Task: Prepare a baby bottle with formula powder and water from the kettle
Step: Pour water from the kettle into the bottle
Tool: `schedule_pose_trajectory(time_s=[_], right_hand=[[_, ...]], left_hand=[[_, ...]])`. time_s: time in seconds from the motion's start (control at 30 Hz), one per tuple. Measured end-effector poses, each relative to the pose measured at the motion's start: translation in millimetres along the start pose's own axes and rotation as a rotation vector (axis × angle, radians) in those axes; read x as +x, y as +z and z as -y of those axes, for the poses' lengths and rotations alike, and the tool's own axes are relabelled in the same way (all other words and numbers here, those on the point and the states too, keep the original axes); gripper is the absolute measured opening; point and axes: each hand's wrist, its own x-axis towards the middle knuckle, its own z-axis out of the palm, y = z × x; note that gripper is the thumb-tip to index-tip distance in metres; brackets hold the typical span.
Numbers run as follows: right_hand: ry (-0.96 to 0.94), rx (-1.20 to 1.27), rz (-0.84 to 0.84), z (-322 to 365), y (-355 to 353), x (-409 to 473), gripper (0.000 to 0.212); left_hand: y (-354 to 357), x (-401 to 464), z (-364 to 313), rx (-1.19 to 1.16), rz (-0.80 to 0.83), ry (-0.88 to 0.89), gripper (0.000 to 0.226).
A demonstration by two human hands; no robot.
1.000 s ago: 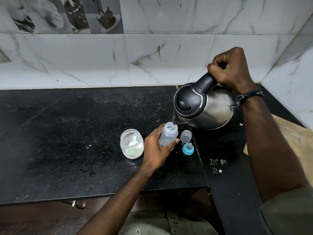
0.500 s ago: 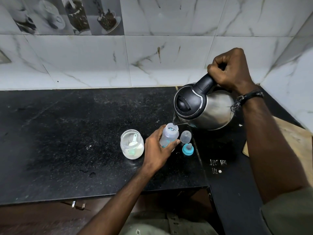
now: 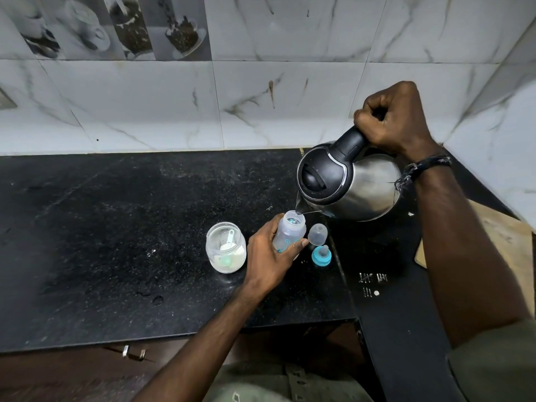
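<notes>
Kettle [image 3: 348, 184] gripped by right hand [image 3: 397, 117], tilted, spout over bottle [image 3: 290, 233] at 7 o'clock; bottle clasped by left hand [image 3: 269, 256].

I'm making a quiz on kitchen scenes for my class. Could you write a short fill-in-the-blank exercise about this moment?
1. The right hand holds the kettle by its ____.
2. The kettle's spout is tipped over the open mouth of the ____, which the left hand holds on the counter.
3. The scoop lies inside the glass ____ of powder.
4. The clear cap and blue teat ring lie to the ____ of the bottle.

Missing words: handle; bottle; jar; right
</notes>
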Motion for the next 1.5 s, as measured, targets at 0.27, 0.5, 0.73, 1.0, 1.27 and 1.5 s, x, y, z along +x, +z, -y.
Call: schedule_pose_trajectory(time_s=[0.27,0.5,0.73,1.0,1.27,1.5], right_hand=[[-0.005,-0.002,0.004,3.0,-0.9,-1.3,0.031],[-0.008,-0.001,-0.002,6.3,-3.6,-2.2,0.028],[-0.012,-0.010,0.000,7.0,-4.3,-3.4,0.030],[-0.029,-0.015,-0.001,7.8,-5.8,-4.1,0.031],[-0.014,0.003,0.008,9.8,-6.7,-5.2,0.029],[-0.018,0.020,0.015,11.9,-8.3,-6.1,0.028]], left_hand=[[0.8,-1.6,2.6,0.002,0.003,0.006,0.049],[-0.4,-2.7,1.4,-0.010,-0.001,0.005,0.050],[-1.4,-4.2,1.7,-0.021,-0.004,0.003,0.046],[-1.5,-6.2,-1.6,-0.015,-0.011,0.017,0.046],[-0.8,-7.2,-4.3,-0.026,-0.015,-0.001,0.046],[0.2,-7.9,-2.0,-0.022,-0.018,-0.014,0.046]])
